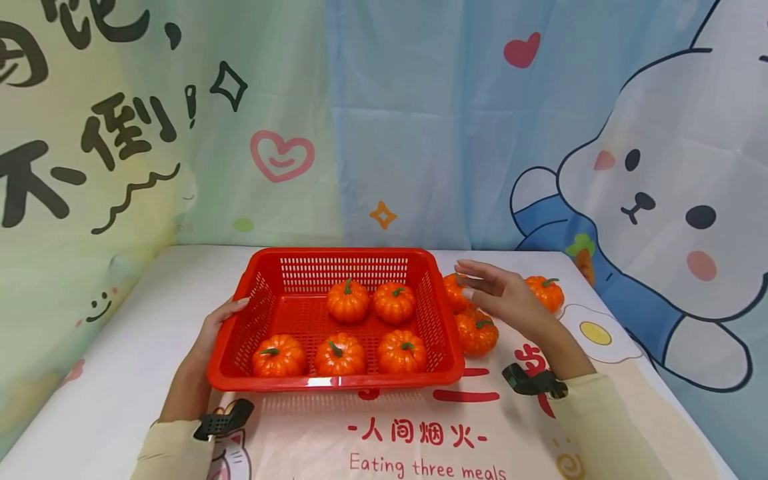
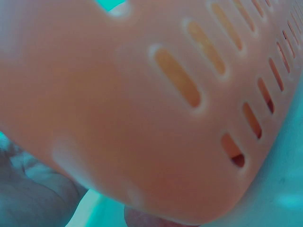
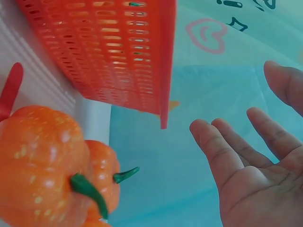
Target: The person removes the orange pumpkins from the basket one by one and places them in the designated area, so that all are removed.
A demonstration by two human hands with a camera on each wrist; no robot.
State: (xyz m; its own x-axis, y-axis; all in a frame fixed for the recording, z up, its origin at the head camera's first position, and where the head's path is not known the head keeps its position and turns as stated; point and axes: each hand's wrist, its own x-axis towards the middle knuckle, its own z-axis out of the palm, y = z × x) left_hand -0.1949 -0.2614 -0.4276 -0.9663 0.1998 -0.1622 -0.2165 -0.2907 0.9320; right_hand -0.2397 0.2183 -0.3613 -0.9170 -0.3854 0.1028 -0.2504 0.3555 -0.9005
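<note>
A red plastic basket point(image 1: 276, 385) with slotted walls holds several small orange pumpkins point(image 1: 340, 355) with green stems. My left hand point(image 1: 213, 327) grips the basket's left side, a digit lying over the rim; in the left wrist view, part of the hand point(image 2: 28, 189) shows by the basket's corner point(image 2: 94, 109). My right hand point(image 1: 507, 293) is to the right of the basket, near two pumpkins point(image 1: 477, 332) beside its right wall. In the right wrist view, that hand's fingers point(image 3: 220, 153) are spread and hold nothing, apart from the basket point(image 3: 104, 52) and pumpkins point(image 3: 38, 165).
Another pumpkin point(image 1: 546, 293) lies farther right, partly behind my right hand. A printed mat point(image 1: 420, 460) with red lettering covers part of the white table point(image 1: 150, 320). A cloth backdrop point(image 1: 396, 153) with cartoon drawings hangs behind the table.
</note>
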